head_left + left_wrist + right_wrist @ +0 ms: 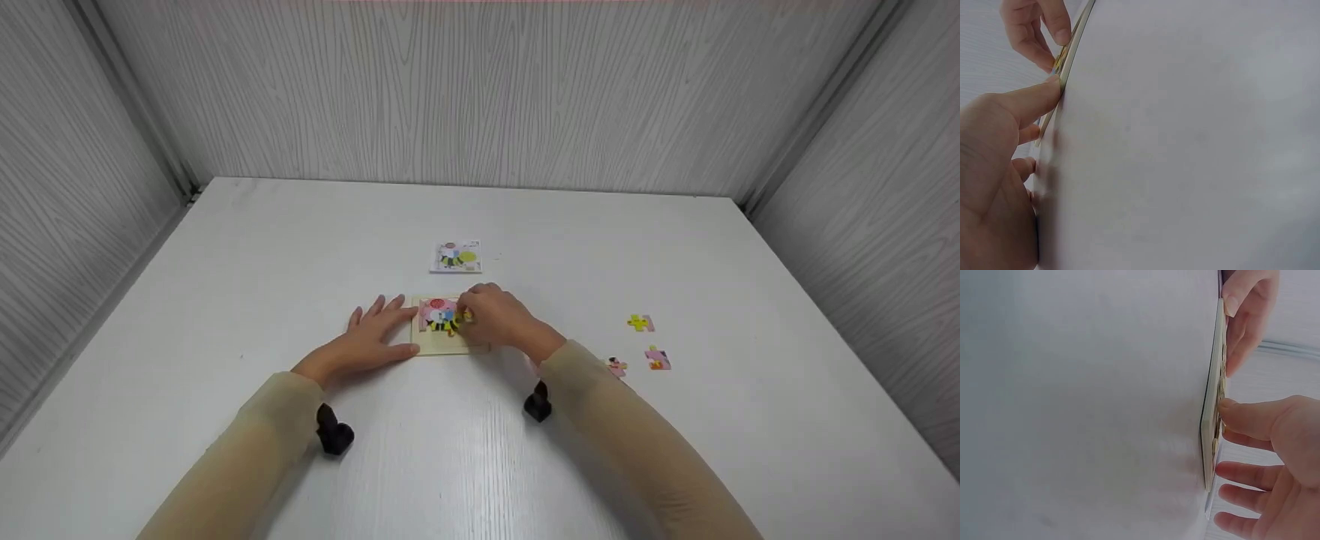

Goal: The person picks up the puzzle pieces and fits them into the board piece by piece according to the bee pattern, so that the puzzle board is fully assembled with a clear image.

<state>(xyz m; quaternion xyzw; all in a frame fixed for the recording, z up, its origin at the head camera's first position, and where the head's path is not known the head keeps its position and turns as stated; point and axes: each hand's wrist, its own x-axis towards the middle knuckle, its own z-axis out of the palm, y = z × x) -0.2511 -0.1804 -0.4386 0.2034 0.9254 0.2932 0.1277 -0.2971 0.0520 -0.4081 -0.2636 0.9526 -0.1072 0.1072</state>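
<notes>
A pale wooden puzzle board [435, 345] lies on the table, its upper part covered by joined pieces of a bee picture [437, 315]. My left hand [364, 341] is spread at the board's left side, thumb and index finger touching its edge. Over the board's right part, my right hand [495, 315] has its thumb and index finger on a yellow jigsaw piece [469, 315], mostly hidden by the fingers. In the right wrist view, the right hand's other fingers [1247, 495] extend past the board's side [1210, 410].
Behind the board lies a small picture card [457, 257] with the bee design. Loose jigsaw pieces lie to the right: a yellow one [640, 322], a pink one [658, 358], and another [616, 367] partly behind the right sleeve. Grey walls [450, 90] enclose the white table [300, 225].
</notes>
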